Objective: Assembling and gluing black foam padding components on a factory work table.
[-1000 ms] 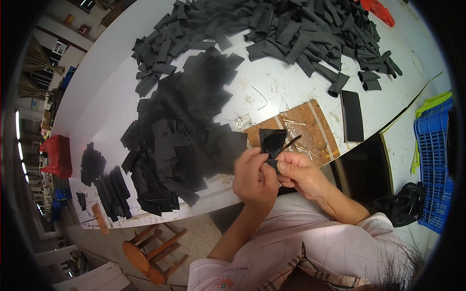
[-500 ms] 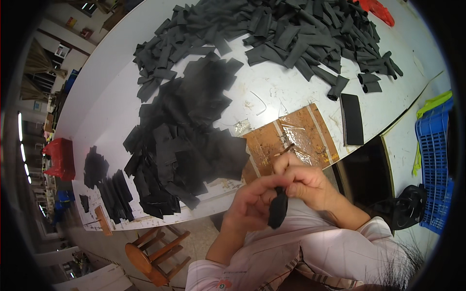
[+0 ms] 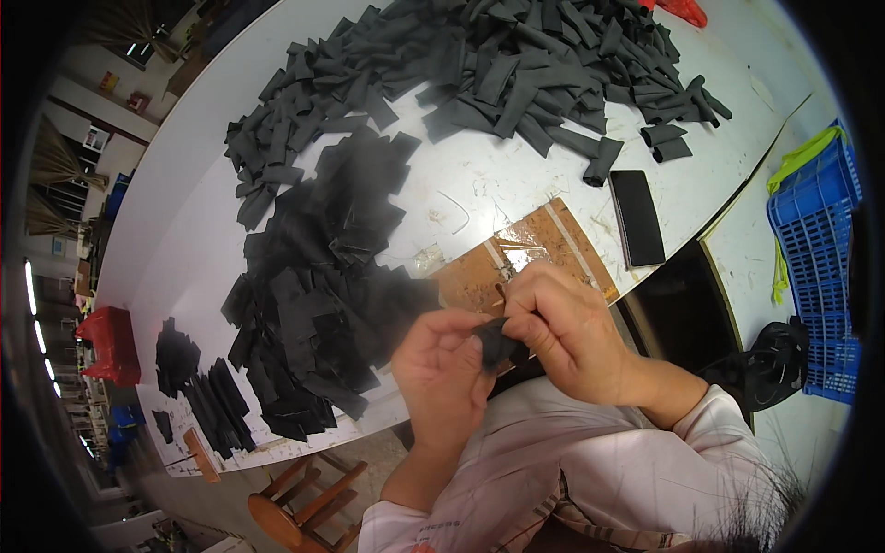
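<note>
A small black fabric piece (image 3: 499, 347) is pinched between my two hands, above the table's front edge. My left hand (image 3: 439, 373) grips its left side, thumb pressed on it and fingers curled. My right hand (image 3: 570, 336) closes on the other side with thumb and forefinger. A thin brown stick-like tool (image 3: 501, 291) pokes out by the right fingers; its kind is hard to make out. Left of my hands lies a heap of flat black fabric pieces (image 3: 313, 341). Beyond it spreads a large pile of dark grey rolled or folded fabric strips (image 3: 516, 78).
A brown board (image 3: 475, 276) with clear tape lies just past my hands, a phone (image 3: 637, 218) to its right. A blue plastic basket (image 3: 816, 258) stands at the right. A wooden stool (image 3: 304, 502) stands below the table; a red bag (image 3: 109, 346) is at far left.
Both hands have risen slightly toward the board, and the fabric piece, which hung down before, is now turned sideways between them. The view has shifted a little to the right.
</note>
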Motion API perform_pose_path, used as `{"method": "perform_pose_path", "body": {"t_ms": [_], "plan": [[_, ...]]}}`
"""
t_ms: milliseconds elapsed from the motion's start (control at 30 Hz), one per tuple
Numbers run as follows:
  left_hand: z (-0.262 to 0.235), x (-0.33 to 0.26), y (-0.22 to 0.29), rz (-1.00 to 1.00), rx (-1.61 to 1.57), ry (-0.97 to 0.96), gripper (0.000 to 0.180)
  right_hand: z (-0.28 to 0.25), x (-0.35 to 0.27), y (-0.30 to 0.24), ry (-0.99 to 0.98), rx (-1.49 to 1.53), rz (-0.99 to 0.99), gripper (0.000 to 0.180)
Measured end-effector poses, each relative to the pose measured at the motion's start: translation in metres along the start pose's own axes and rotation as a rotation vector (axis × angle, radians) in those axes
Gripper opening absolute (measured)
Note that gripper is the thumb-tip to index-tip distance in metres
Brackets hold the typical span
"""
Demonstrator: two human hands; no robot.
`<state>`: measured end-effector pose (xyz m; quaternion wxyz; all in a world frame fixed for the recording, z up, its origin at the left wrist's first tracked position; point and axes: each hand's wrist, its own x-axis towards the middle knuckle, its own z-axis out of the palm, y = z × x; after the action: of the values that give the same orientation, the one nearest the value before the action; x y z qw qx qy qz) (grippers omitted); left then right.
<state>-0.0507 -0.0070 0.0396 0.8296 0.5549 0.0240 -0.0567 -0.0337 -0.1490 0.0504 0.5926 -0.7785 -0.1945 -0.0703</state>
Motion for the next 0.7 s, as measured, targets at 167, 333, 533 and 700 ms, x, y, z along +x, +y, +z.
{"method": "perform_pose_path", "body": {"t_ms": [167,333,533,700], "plan": [[0.001,0.019,0.023,-0.279,-0.970,-0.493,0.013,-0.019,0.022,-0.008,-0.102,0.166,0.084,0.008],[0.000,0.052,0.019,-0.524,-1.451,-0.637,0.028,-0.018,0.034,0.013,-0.229,0.394,0.368,0.020],[-0.041,0.052,-0.051,-0.723,-1.289,-0.276,0.037,-0.007,0.008,0.069,-0.286,0.679,0.656,0.022],[-0.010,0.031,-0.034,-0.327,-0.694,-0.286,0.032,-0.010,0.016,0.081,-0.350,0.697,0.604,0.021]]}}
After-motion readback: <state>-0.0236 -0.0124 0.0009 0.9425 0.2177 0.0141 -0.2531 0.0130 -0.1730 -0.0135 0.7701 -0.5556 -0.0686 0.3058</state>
